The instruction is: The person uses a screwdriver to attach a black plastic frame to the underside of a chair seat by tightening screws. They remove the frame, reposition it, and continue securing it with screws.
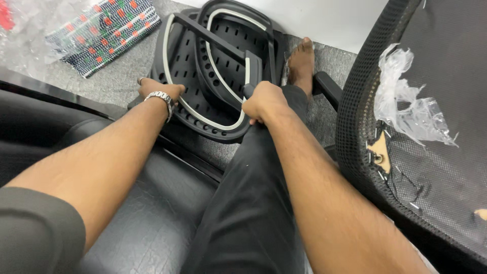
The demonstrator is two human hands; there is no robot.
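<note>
A black plastic chair back frame (218, 61) with rows of holes and a pale grey rim lies on the grey carpet in front of me. My left hand (158, 90), with a metal watch on the wrist, grips the frame's left edge. My right hand (265, 101) is closed around the lower end of the frame's dark central bar. My leg in black trousers (253, 203) stretches forward, and my bare foot (301, 65) rests beside the frame's right side.
A black mesh chair seat (431, 167) stands on edge at right, with torn clear plastic (411, 106) on it. A patterned cloth (104, 33) and bubble wrap (30, 30) lie at upper left. I sit on a black leather cushion (152, 213).
</note>
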